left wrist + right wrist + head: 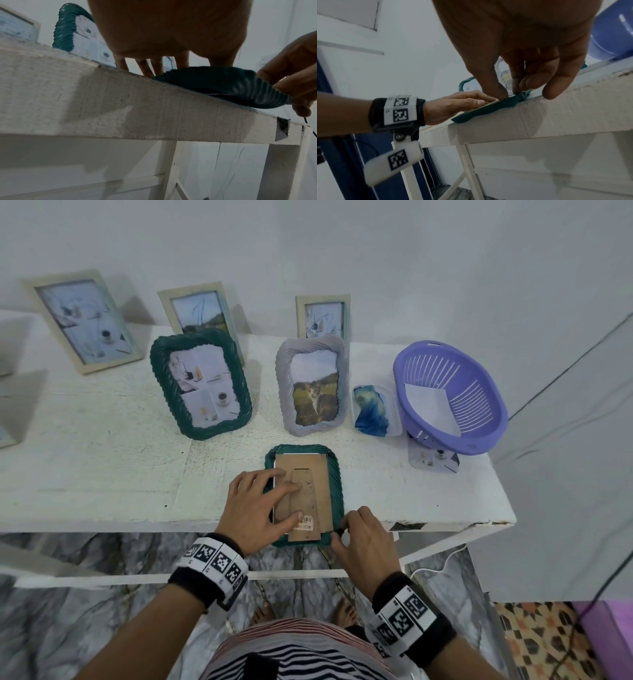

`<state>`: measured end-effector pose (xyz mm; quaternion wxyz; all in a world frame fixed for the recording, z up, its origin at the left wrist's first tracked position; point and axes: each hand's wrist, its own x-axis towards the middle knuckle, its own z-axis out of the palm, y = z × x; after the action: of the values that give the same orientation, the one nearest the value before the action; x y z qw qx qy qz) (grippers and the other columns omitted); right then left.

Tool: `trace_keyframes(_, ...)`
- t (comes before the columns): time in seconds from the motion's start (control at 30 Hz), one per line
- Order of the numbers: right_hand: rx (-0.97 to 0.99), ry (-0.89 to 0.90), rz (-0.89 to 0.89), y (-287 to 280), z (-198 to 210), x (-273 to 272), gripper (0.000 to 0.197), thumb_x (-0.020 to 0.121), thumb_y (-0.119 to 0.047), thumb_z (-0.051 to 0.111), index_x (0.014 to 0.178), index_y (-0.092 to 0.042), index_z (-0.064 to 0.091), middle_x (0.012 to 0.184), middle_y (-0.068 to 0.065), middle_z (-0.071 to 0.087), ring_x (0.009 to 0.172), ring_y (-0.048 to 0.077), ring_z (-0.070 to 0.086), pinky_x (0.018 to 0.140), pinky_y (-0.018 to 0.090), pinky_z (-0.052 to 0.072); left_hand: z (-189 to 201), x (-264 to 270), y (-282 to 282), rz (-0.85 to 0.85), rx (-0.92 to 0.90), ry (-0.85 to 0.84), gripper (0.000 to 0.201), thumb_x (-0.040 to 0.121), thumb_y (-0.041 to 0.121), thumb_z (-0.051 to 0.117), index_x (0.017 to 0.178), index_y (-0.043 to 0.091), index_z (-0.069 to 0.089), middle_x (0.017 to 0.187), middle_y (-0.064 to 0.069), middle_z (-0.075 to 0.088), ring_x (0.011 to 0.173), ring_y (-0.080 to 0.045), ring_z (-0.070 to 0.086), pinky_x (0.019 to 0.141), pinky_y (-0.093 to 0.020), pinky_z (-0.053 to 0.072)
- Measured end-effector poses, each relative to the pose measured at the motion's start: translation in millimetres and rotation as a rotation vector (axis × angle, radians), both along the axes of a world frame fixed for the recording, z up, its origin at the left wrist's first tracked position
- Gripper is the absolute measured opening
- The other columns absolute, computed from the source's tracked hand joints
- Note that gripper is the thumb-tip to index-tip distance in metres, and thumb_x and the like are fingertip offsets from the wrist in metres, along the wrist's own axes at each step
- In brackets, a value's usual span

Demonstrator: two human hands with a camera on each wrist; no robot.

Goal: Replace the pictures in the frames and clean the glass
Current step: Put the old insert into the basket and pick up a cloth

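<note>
A: Which step is shown?
B: Working at the back of a green frame point(336, 474) lying face down at the near edge of the tabletop point(102, 467). The left hand point(255, 508) presses flat, fingers straight, on the cardboard backing point(308, 491); the right hand point(364, 537) pinches the frame's near right corner.
A: And next?
B: Probably working the corner tab while the backing is held flat. Whether it is being opened or closed cannot be told.

The right hand point(518, 70) pinches the green frame's point(481, 112) corner at the white surface's point(539, 116) edge; the left hand point(453, 105) presses flat on its cardboard backing point(491, 103).
</note>
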<state>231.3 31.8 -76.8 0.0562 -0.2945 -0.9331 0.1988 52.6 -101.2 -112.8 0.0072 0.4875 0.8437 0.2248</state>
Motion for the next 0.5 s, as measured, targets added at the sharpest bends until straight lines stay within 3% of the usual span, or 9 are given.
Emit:
trace_keyframes(0.13, -0.077, -0.073, -0.058, 1.0, 2.7, -4.4, 0.016, 0.092, -0.029, 0.053, 0.097, -0.015, 0.055, 0.098, -0.001, 0.051, 0.088, 0.017, 0.053, 0.066, 0.025, 0.032, -0.5, -0.5, -0.5, -0.002, 0.004, 0.003, 0.050, 0.082, 0.069, 0.049, 0.122, 0.041, 0.062, 0.134, 0.009, 0.050, 0.120, -0.018, 0.043, 0.104, -0.042, 0.029)
trace_keyframes(0.3, -0.239, 0.009, -0.081, 4.9, -4.1, -4.2, 0.011, 0.087, -0.019, 0.060, 0.097, -0.014, 0.058, 0.093, -0.005, 0.049, 0.086, 0.011, 0.049, 0.070, 0.016, 0.031, -1.7, -1.0, 0.3, -0.001, 0.014, 0.005, 0.050, 0.082, 0.069, 0.050, 0.122, 0.041, 0.063, 0.133, 0.008, 0.051, 0.120, -0.018, 0.043, 0.103, -0.043, 0.030)
trace_keyframes(0.43, -0.295, 0.084, 0.010, 10.1, -0.5, -1.1, 0.011, 0.085, -0.012, 0.063, 0.090, -0.019, 0.056, 0.083, -0.009, 0.046, 0.074, 0.006, 0.044, 0.064, 0.008, 0.032, -2.5, -1.0, 0.1, -0.001, 0.020, 0.004, 0.050, 0.082, 0.068, 0.051, 0.121, 0.041, 0.063, 0.134, 0.008, 0.051, 0.121, -0.018, 0.042, 0.103, -0.044, 0.031)
trace_keyframes(0.5, -0.257, 0.101, 0.015, 11.8, -0.6, 2.2, 0.012, 0.084, -0.016, 0.066, 0.087, -0.021, 0.054, 0.080, -0.010, 0.044, 0.070, 0.004, 0.042, 0.062, 0.010, 0.033, -2.4, -1.4, 0.2, -0.004, 0.018, 0.003, 0.050, 0.082, 0.068, 0.051, 0.122, 0.041, 0.062, 0.134, 0.008, 0.051, 0.121, -0.018, 0.042, 0.104, -0.044, 0.030)
